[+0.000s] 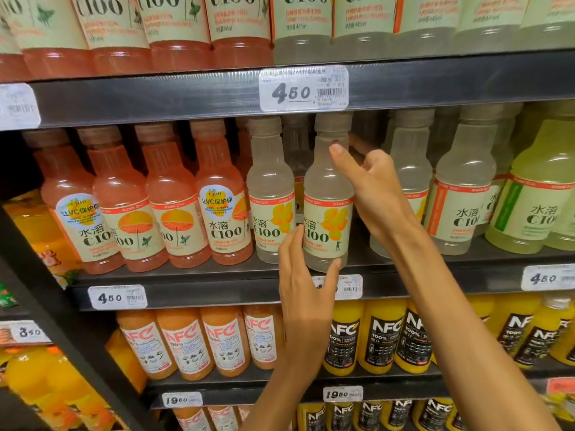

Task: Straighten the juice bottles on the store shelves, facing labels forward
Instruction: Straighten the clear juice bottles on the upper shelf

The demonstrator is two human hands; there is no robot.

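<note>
- A person's two bare hands work a pale lemon C100 bottle [328, 194] at the centre of the frame, standing at the front edge of the middle shelf [217, 283], its yellow-fruit label facing forward.
- The left hand [306, 293], lower centre, cradles the bottle's base: fingers lie against the left side of the label, the thumb hooks under the lower right; the grasp looks loose.
- The right hand [373, 188], centre right, reaches in from the lower right; its thumb presses the bottle's neck just below the cap, the other fingers curl behind it, largely hidden.
- A second pale bottle [270, 188] stands just to the left, label also forward.
- Pink grapefruit bottles [174, 197] fill the middle shelf's left half, leaning slightly.
- More pale bottles [463, 181] stand at right, their labels turned sideways.
- A 4.50 price tag [303, 88] hangs on the shelf rail above; orange NFC juice bottles [382, 334] line the shelf below.
</note>
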